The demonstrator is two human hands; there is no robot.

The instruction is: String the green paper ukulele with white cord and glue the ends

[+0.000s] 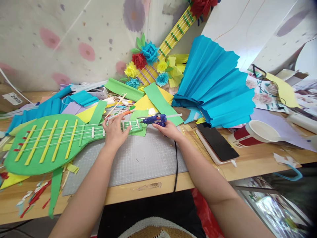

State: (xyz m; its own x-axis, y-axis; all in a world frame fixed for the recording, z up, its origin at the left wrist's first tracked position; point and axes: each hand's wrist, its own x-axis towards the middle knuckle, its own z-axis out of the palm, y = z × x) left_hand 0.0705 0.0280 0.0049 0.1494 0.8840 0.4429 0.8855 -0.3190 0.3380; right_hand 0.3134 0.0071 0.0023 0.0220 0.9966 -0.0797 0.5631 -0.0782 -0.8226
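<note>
In the head view, my right hand (170, 129) is closed around a blue hot glue gun (156, 119), a white glue stick jutting from its back. The gun's nozzle points left, close to the tip of the neck of a green paper lute (49, 138). Yellow strips and white strings run across the lute's body. My left hand (115, 130) lies over the neck, fingers spread around it and thumb near the small white frets, steadying or touching it. Part of the neck is hidden under that hand.
A grey cutting mat (146, 158) lies beneath my arms. Blue pleated paper (213, 82), a phone (218, 142) and a paper cup (255, 134) are on the right. Behind stands a yellow paper instrument (173, 34) with paper flowers. Paper scraps clutter the back, and a black cord (176, 165) hangs over the table edge.
</note>
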